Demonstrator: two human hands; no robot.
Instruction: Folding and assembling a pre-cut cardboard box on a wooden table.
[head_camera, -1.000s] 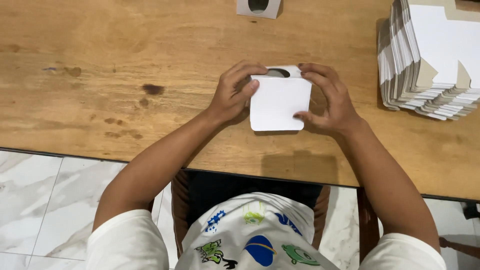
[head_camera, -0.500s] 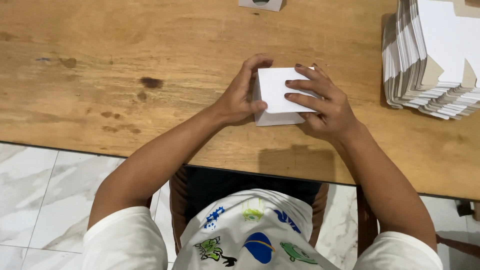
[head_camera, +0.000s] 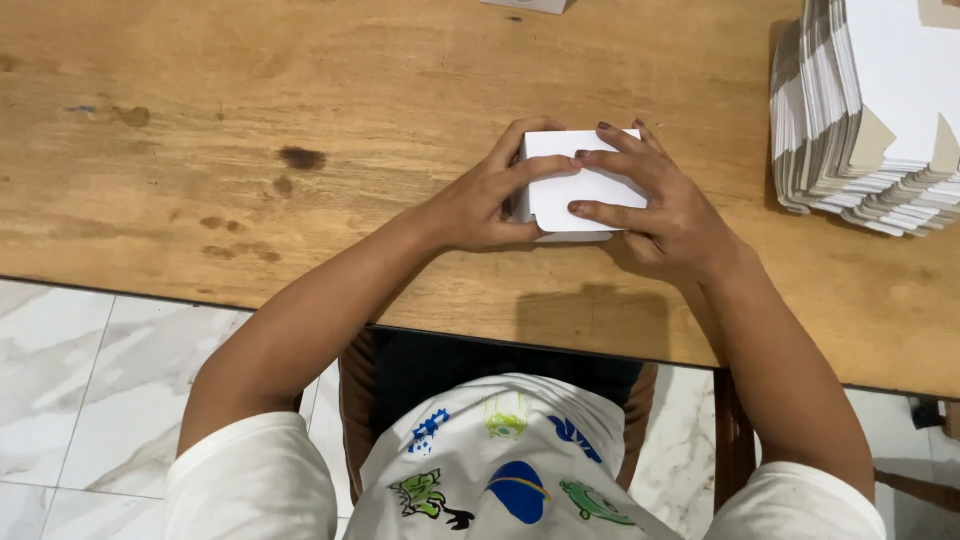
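White card fills the gap between both hands: a small folded box (head_camera: 577, 187) sits on the tabletop (head_camera: 300, 90), pinned from either side. The left hand (head_camera: 487, 198) grips its left wall, thumb under the near edge and fingers curled over the top. The right hand (head_camera: 668, 205) lies flat across the top and right side, fingers spread and pressing down toward the left hand. So the box lies directly between the palms, touching both, its longer side running left to right, neither hand clearly nearer. Well apart to the right, at the tabletop's far edge, stands a stack of flat white box blanks (head_camera: 868, 110). Another small white piece (head_camera: 527, 5) peeks in at the top edge.
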